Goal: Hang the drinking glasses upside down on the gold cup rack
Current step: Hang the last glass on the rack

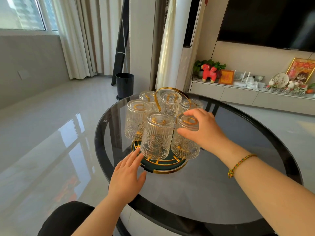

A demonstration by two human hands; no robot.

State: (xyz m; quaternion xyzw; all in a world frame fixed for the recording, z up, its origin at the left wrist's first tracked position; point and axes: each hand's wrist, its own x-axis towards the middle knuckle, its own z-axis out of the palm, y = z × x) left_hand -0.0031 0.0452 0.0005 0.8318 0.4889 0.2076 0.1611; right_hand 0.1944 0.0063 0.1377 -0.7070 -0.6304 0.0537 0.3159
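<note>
Ribbed clear drinking glass (186,133), inverted with its base up, sits on the front-right peg of the gold wire cup rack (167,92); the right hand (201,130) wraps its upper part, fingers over the base and thumb against the side wall. The grip is closed on the glass, not yet released. The left hand (127,172) is flat and open, holding nothing, fingertips at the rim of the dark green round rack base (163,166) beside the front ribbed glass (157,136). Four more inverted ribbed glasses (138,119) occupy the remaining pegs, so all six positions appear filled. The rack stands on a round smoked-glass table (238,167).

Risk: the glasses hang close together. Releasing before the glass is fully seated, or withdrawing the hand sideways, could knock it against its neighbours or tip the rack.
</note>
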